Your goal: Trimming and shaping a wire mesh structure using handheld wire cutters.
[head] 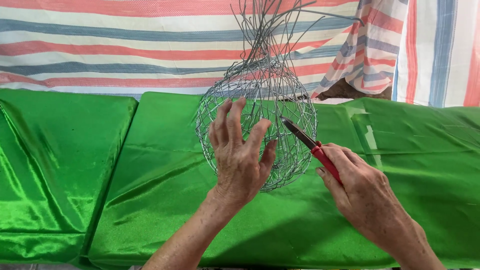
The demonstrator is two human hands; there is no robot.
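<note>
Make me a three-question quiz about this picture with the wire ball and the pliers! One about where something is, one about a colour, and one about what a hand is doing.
1. Where do the tips of the pliers point?
A. Into the wire basket
B. At the striped cloth
C. Down at the floor

2. What colour is the shiny cloth on the table?
A. Blue
B. Green
C. Yellow

3. What is the left hand doing?
A. Lying flat on the table
B. Making a fist around a hammer
C. Resting on the wire basket with fingers spread

Answers:
1 A, the metal tips reach into the mesh, with the red handles in the right hand.
2 B, the cover under the basket is bright green.
3 C, its spread fingers press against the mesh.
</note>
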